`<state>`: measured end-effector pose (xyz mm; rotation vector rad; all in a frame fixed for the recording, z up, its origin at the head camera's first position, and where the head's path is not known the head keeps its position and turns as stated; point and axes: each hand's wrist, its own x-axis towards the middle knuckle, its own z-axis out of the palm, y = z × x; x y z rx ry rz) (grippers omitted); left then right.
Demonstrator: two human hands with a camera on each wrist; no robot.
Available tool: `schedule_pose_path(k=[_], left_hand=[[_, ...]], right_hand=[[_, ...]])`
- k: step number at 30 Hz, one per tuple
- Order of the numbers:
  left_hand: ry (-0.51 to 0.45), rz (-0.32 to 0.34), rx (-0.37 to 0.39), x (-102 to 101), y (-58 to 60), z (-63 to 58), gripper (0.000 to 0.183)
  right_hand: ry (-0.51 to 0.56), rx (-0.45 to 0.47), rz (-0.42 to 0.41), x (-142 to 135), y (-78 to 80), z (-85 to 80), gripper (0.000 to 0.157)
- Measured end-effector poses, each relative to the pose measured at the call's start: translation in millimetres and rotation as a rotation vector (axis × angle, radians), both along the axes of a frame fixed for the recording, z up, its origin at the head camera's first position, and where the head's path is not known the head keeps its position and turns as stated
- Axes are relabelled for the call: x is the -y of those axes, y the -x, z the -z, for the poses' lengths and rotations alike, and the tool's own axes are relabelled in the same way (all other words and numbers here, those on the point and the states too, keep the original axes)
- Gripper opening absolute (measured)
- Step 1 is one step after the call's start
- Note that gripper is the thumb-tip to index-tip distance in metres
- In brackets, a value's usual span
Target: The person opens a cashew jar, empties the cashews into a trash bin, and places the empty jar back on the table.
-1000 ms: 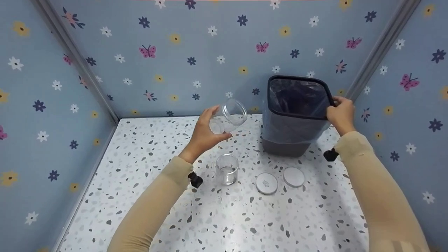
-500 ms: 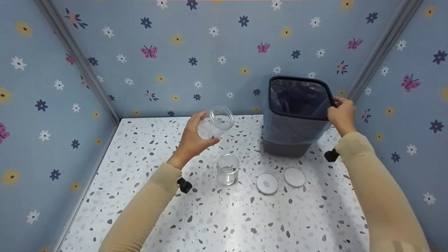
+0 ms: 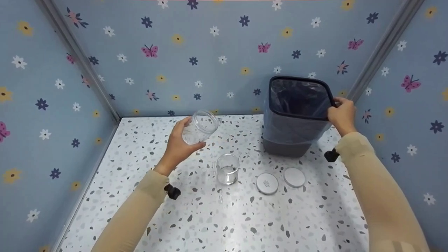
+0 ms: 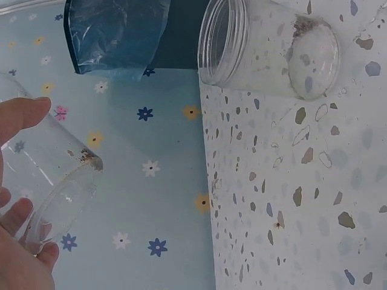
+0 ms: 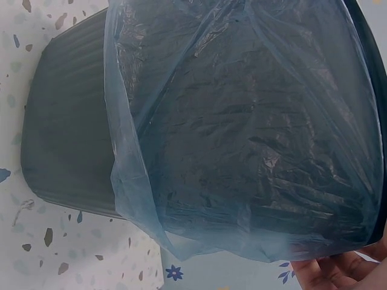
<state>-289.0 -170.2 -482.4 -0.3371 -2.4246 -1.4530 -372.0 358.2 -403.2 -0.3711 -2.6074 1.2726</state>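
Note:
My left hand [image 3: 176,147] grips a clear jar [image 3: 202,128] above the table's left half, fingers and thumb round its sides. The jar is lidless and tilted, its mouth up and to the right. Brown residue clings near the base of this held jar [image 4: 60,160] in the left wrist view. A second clear jar [image 3: 228,169] stands upright and lidless on the table, with some brown residue at its base too. My right hand [image 3: 342,113] holds the right rim of a grey trash bin [image 3: 290,148], its fingers partly hidden behind the rim.
Two round white lids [image 3: 267,183] lie side by side in front of the bin. A bluish plastic liner [image 5: 242,133] folds over the bin's outside. Flower-patterned panels [image 3: 210,49] wall in the speckled table [image 3: 259,224] at the back and sides.
My left hand has moved left and slightly toward me with the tilted jar, away from the bin. The right hand, bin, lids and standing jar keep their places.

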Motion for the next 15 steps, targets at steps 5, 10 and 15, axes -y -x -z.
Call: schedule_pose_path(k=[5, 10, 15], left_hand=[[0.018, -0.004, 0.012, 11, -6.5, 6.5, 0.098], [0.016, -0.023, 0.018, 22, -12.6, 12.5, 0.099], [0.005, -0.048, 0.016, 33, -16.4, 19.4, 0.101]], right_hand=[[-0.006, -0.015, 0.004, 1, -1.0, 1.4, 0.061], [-0.007, -0.013, 0.001, 2, 0.1, 1.7, 0.061], [-0.001, -0.001, 0.011, 1, 1.5, 0.3, 0.06]])
